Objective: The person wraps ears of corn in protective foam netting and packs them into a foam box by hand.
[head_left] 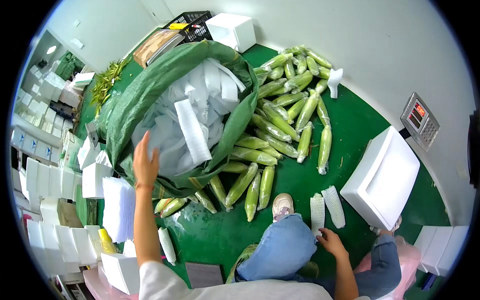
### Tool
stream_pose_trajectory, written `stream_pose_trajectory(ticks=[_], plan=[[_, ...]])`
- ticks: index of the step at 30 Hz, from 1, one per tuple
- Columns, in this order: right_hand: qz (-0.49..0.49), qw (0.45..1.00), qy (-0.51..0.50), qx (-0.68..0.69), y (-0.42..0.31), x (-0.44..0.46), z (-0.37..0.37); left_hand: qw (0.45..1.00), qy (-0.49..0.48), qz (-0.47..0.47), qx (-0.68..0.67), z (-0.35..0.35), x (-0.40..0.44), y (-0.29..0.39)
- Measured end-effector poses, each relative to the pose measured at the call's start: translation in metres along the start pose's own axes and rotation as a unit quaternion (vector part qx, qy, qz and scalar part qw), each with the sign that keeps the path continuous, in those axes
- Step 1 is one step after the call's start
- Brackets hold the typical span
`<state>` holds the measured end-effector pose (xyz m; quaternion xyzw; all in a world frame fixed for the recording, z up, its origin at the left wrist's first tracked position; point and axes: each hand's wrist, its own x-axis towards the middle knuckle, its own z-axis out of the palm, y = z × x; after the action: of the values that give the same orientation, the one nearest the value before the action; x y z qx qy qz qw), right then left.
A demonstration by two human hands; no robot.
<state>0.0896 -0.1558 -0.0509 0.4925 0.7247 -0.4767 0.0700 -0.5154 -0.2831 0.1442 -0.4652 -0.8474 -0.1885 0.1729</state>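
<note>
My left hand [145,162] is open, fingers stretched out, over the near left rim of a big green woven sack [125,117]. The sack is full of white foam sleeves [192,131], one lying long across the top. My right hand [332,243] is low beside my knee, its fingers bent at the lower end of a white foam net sleeve [317,212]. Whether the fingers grip it is hard to make out. A second foam net sleeve [333,207] lies just right of it. Several plastic-wrapped corn cobs [270,125] are spread on the green floor beside the sack.
A white foam box [382,177] stands at right by a scale display [420,121]. A black crate [197,27] and another foam box [231,31] sit at the wall. Stacked white boxes [50,245] line the left. Another person's leg [382,265] shows at lower right.
</note>
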Motion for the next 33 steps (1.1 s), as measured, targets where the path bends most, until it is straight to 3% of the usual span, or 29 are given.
stream_pose_trajectory(ticks=[3,6,10,13,15,17,20,24,27,30,33], plan=[[-0.03,0.998,0.054,0.001,-0.003,0.007,-0.011,0.998,-0.032,-0.056,-0.015,0.085,0.06,-0.04],[-0.019,0.99,0.121,0.073,0.026,0.009,-0.008,0.997,0.037,-0.013,-0.067,0.121,0.13,-0.001],[0.064,0.994,0.087,0.02,0.047,-0.003,0.003,0.978,-0.134,-0.148,0.058,0.193,0.182,0.02],[0.077,0.995,0.054,0.014,0.053,0.004,0.02,0.923,-0.257,-0.171,0.229,0.25,0.177,0.012],[0.077,0.996,0.042,0.024,0.049,-0.001,0.036,0.912,-0.26,-0.202,0.245,0.277,0.174,0.0],[0.071,0.995,0.023,0.061,0.023,0.007,0.033,0.937,-0.228,-0.17,0.204,0.292,0.178,-0.033],[0.039,0.996,0.012,0.083,0.007,0.018,0.033,0.966,-0.174,-0.166,0.094,0.256,0.195,-0.052],[-0.032,0.998,0.019,0.057,-0.003,0.035,0.031,0.988,-0.127,-0.024,-0.089,0.107,0.15,0.044],[-0.053,0.998,0.005,0.025,-0.009,0.046,0.025,0.986,-0.149,0.073,-0.005,0.04,0.096,0.091],[-0.08,0.996,0.004,0.025,-0.014,0.054,0.031,0.973,-0.217,0.071,0.046,0.046,0.021,0.109],[-0.086,0.996,0.004,0.02,-0.018,0.053,0.03,0.939,-0.296,0.086,0.15,0.121,-0.038,0.086]])
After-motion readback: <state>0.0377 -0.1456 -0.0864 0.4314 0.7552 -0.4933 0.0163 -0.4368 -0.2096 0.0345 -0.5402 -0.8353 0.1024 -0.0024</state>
